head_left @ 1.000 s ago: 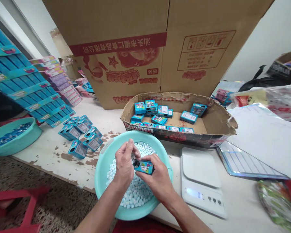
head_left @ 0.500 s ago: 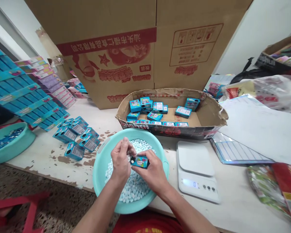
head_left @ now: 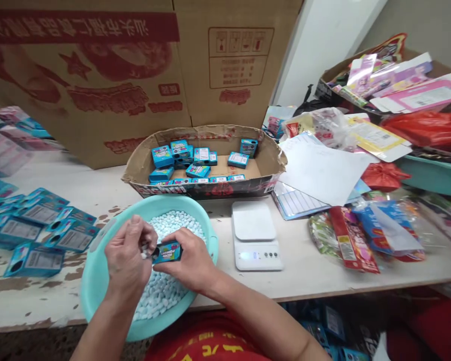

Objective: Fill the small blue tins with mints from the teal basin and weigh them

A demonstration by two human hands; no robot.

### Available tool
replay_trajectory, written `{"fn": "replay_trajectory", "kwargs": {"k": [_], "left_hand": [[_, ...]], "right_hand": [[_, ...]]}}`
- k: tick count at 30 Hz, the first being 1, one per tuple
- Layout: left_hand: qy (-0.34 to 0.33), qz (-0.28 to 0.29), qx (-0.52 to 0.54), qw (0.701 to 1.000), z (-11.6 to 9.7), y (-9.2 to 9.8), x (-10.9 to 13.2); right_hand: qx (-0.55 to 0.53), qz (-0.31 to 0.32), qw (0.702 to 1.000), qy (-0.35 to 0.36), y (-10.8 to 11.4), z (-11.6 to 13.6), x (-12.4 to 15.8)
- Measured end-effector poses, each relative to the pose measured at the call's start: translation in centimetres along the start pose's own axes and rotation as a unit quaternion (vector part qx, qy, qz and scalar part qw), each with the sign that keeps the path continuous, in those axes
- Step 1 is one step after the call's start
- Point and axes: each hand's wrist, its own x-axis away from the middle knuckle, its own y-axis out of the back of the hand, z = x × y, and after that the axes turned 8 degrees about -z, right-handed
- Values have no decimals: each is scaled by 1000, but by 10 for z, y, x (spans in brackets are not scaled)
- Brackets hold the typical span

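Observation:
Over a turquoise basin [head_left: 88, 286] of small pale candies [head_left: 161, 296], my right hand [head_left: 193, 260] grips a small blue box [head_left: 167, 252] between thumb and fingers, its dark round opening facing left. My left hand [head_left: 130, 250] is curled around several candies [head_left: 146, 249], right beside that opening. Behind the basin, a cut-down cardboard tray [head_left: 263, 186] holds several blue boxes [head_left: 198, 171]. More blue boxes [head_left: 39, 259] stand on the table at the left. A white scale [head_left: 253, 220] lies right of the basin.
A large carton [head_left: 135, 115] rises behind the tray. White paper [head_left: 319, 168] and candy bags [head_left: 351, 240] lie to the right, with a box of packaging [head_left: 394, 90] behind them. The table's front edge [head_left: 323, 293] runs below the scale.
The view has swung right, so the table's things appear farther left and more bags show. Both hands stay over the basin, the box still in my right hand and candies in my left.

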Motion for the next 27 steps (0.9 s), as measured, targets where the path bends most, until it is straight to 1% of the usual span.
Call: {"fn": "replay_trajectory", "kwargs": {"k": [3,5,9,13,15,16,17,18,19,20,22,23,24,25,27], "left_hand": [[-11,6,10,1000,-1,-1,-1],[-17,14,-3,1000,1,-1,-1],[-7,21,-42,999,4,-2,4],[8,30,-39,999,1,-2,1],[14,15,-23,1000,-1,5,-7],[10,3,-26,1000,-1,11,-12],[5,1,-50,999,0,20,-17],[-2,15,-102,995,3,30,-22],[-11,48,-179,983,7,42,-26],[-25,94,-270,958,10,53,-31],[-66,192,-432,879,16,72,-39],[-88,225,-480,844,17,76,-44],[-110,240,-507,821,15,76,-50],[-130,243,-521,808,13,72,-59],[-177,229,-539,791,5,51,-82]], "right_hand": [[-21,-6,1000,-13,2,-1,-1],[-32,-12,999,-16,3,-2,0],[-49,-11,998,-28,3,-5,0],[-62,-6,997,-54,4,-4,0],[-74,-7,994,-79,9,1,-1],[-87,-9,992,-93,13,4,-1],[-104,-14,989,-105,19,7,-1],[-126,-20,985,-116,26,11,-1],[-149,-27,981,-123,35,13,0],[-170,-39,976,-128,46,14,1],[-191,-74,970,-129,70,13,2],[-183,-99,969,-131,83,9,3],[-159,-128,970,-135,97,5,3],[-121,-161,969,-143,109,-1,3],[-37,-241,957,-160,131,-16,2]]}}
